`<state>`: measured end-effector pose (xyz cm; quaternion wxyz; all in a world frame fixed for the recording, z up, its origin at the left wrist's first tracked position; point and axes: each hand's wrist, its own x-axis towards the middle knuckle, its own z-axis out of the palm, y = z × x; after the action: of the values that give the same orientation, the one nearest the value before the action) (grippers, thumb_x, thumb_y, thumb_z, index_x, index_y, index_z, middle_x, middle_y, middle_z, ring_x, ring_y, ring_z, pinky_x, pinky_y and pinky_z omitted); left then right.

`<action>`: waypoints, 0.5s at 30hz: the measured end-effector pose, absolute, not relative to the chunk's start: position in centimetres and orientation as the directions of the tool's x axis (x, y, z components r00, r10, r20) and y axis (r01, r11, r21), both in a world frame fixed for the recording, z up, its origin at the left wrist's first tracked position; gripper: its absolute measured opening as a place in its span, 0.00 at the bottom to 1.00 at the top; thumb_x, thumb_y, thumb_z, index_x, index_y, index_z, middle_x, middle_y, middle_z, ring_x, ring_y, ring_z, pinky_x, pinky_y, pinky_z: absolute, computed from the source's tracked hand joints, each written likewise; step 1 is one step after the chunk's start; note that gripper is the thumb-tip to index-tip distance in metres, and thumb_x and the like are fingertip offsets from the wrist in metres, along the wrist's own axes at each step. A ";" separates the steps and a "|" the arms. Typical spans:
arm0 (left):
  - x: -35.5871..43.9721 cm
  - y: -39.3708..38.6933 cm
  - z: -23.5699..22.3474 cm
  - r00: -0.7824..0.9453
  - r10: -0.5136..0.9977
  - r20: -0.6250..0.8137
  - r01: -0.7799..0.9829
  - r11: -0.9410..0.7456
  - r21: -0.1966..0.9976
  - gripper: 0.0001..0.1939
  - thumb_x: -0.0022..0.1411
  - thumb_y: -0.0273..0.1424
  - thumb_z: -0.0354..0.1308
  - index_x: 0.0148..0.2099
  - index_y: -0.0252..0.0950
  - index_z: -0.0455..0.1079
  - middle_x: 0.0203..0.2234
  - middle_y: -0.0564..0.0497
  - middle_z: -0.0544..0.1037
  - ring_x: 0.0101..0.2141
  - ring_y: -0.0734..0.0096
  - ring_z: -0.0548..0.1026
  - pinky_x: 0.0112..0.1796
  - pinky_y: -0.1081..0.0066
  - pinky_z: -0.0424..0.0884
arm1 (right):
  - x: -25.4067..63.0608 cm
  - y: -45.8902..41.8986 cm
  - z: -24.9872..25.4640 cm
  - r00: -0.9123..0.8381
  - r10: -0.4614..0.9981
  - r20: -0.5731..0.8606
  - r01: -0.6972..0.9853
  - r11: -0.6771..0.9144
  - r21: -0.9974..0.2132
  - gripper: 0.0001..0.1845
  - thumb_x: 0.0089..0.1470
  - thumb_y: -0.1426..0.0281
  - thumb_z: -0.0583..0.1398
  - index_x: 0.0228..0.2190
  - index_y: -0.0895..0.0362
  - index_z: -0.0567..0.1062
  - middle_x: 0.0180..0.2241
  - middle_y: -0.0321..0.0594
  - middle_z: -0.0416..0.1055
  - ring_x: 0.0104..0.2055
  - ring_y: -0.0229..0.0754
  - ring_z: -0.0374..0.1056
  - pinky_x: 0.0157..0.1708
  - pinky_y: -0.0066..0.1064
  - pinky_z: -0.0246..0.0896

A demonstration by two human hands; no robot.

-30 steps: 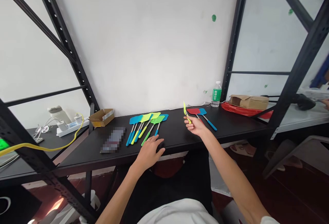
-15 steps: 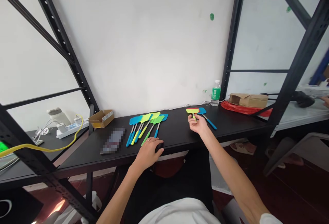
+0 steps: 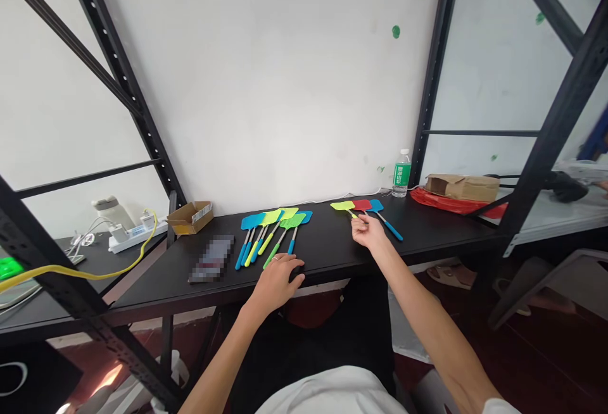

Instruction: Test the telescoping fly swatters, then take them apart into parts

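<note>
My right hand (image 3: 368, 233) pinches the thin handle of a lime fly swatter (image 3: 342, 206), whose head lies low over the black table (image 3: 323, 256). Just beside it are a red fly swatter (image 3: 361, 205) and a blue fly swatter (image 3: 375, 206) with a blue handle. My left hand (image 3: 276, 284), wearing a ring, rests empty on the table's front edge. Close beyond it lies a fanned group of blue and lime fly swatters (image 3: 275, 230). Part of the red swatter's handle is hidden behind my right hand.
A blurred flat dark object (image 3: 211, 259) lies left of the swatters. A small cardboard box (image 3: 190, 218) stands at the table's left end. At the right are a water bottle (image 3: 401, 173), a red bag (image 3: 451, 202) and a cardboard package (image 3: 463, 187). Black shelf uprights (image 3: 434, 72) frame the table.
My right hand has moved slightly right, and the lime swatter has swung from upright to flat, its head now left of the red swatter. My left hand has stayed in place.
</note>
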<state>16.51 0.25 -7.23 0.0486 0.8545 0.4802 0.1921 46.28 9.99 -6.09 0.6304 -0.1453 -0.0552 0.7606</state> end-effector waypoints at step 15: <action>16.7 0.2 -7.0 0.461 0.829 0.316 0.790 -0.546 0.279 0.17 0.66 0.36 0.54 0.52 0.39 0.76 0.52 0.43 0.77 0.56 0.49 0.68 0.54 0.53 0.67 | 43.8 9.5 -7.2 0.145 0.981 -0.126 -0.952 0.104 -0.289 0.23 0.68 0.69 0.34 0.30 0.55 0.64 0.17 0.29 0.50 0.12 0.32 0.49 0.11 0.19 0.49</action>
<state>16.70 0.24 -7.03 0.0465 0.8535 0.4743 0.2107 43.77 9.53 -7.18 0.7413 -0.1521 -0.0487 0.6519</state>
